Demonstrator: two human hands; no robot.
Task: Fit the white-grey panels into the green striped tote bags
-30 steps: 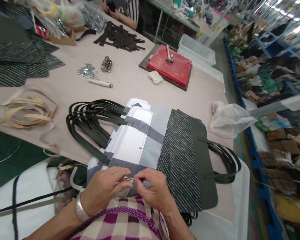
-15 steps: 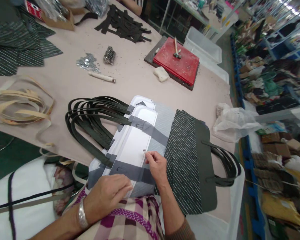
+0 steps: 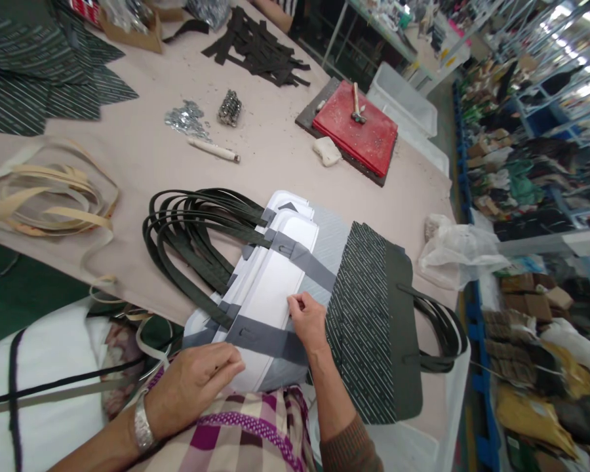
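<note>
A stack of white and grey bag panels [image 3: 275,288] lies in front of me, with dark green handle loops [image 3: 187,229] fanning out to its left. A dark striped panel [image 3: 361,308] with more handles [image 3: 442,328] overlaps the stack on the right. My right hand [image 3: 307,321] rests on the top white panel, thumb and fingers pinched at its right edge; what they pinch is too small to make out. My left hand [image 3: 196,383] sits curled at the near edge of the stack, its fingertips pressed on the white panel.
Farther back on the beige table are a red mat [image 3: 373,131] with a hammer [image 3: 356,105], a white block [image 3: 327,151], a white-handled tool [image 3: 214,149], metal parts [image 3: 187,119] and black strips [image 3: 260,49]. Tan strips [image 3: 49,196] lie left, a plastic bag [image 3: 459,252] right.
My right hand left the left hand at the near edge and moved out to the middle of the white panel. The left hand stayed at the near edge.
</note>
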